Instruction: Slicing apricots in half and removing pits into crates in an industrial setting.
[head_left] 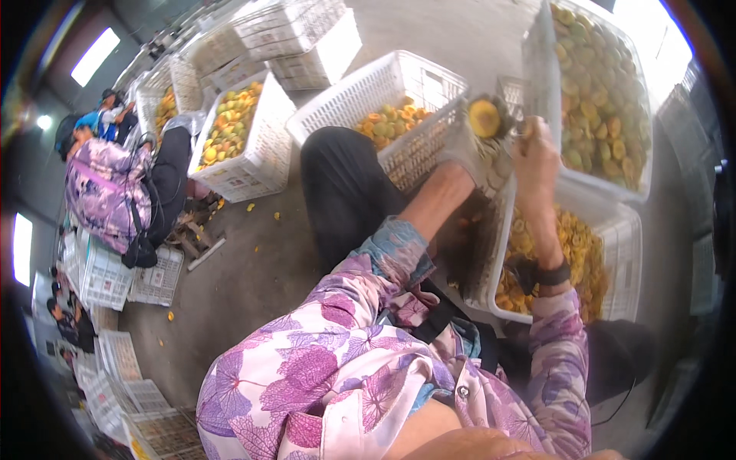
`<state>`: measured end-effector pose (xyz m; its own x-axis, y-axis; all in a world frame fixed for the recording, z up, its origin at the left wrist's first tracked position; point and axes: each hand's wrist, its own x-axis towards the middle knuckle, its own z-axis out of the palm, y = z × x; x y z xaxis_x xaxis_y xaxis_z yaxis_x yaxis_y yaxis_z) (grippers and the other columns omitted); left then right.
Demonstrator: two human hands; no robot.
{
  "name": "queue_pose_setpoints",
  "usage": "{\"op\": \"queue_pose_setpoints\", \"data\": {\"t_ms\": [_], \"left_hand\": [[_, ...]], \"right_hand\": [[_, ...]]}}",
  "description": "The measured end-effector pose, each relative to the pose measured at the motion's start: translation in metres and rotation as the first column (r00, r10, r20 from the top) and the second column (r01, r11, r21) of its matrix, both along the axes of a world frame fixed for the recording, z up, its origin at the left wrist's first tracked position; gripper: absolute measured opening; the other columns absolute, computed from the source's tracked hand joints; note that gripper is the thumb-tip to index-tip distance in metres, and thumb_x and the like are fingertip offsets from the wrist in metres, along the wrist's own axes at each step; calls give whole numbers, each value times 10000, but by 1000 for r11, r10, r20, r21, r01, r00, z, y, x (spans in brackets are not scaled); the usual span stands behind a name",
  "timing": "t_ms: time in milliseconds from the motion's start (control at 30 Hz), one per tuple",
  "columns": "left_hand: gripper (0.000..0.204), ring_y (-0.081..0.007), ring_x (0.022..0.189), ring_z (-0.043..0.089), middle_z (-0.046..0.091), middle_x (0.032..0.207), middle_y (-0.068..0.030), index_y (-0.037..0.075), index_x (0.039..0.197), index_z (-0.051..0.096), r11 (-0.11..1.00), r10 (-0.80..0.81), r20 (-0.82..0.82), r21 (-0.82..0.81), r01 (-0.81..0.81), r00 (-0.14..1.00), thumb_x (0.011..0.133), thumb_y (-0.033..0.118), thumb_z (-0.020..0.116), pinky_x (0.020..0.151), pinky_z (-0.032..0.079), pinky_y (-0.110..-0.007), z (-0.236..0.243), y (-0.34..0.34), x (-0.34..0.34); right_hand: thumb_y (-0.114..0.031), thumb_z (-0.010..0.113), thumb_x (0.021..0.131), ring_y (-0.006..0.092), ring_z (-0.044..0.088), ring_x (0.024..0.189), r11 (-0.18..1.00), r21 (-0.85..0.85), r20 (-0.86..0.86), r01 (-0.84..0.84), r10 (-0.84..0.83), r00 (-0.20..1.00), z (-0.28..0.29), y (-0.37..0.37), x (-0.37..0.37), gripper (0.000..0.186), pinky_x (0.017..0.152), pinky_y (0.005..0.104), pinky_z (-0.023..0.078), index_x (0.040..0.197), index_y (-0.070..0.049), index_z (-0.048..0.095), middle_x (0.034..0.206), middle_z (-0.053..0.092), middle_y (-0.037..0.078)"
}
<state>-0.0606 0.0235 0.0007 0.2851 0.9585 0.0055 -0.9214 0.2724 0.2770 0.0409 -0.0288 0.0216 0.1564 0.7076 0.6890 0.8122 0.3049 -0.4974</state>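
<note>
My left hand (469,153), in a pale glove, is closed around a round fruit (484,119) with an orange-yellow face turned up. Close beside it on the right, my bare right hand (534,157) is curled into a grip. A small dark thing shows at its fingertips, too blurred to name. Both hands are above the gap between the crates. Below my right forearm stands a white crate (635,264) holding yellow fruit pieces. Beyond my right hand, a taller white crate (648,146) is filled with green and orange fruit.
Ahead to the left, a white crate (337,103) holds some orange fruit, and another crate (268,153) is fuller. Stacked crates (307,46) stand behind. A person in a patterned jacket (107,192) sits at the left. Fruit scraps dot the grey floor (238,284).
</note>
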Motion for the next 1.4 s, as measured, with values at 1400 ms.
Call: {"op": "queue_pose_setpoints", "data": {"t_ms": [1400], "left_hand": [[479, -115, 523, 551, 608, 628, -44, 26, 688, 618, 929, 320, -626, 353, -108, 711, 917, 425, 484, 459, 430, -236, -14, -39, 42]], "right_hand": [[-69, 639, 668, 372, 592, 775, 893, -411, 217, -182, 290, 932, -32, -45, 59, 167, 641, 429, 448, 771, 43, 570, 745, 586, 212]]}}
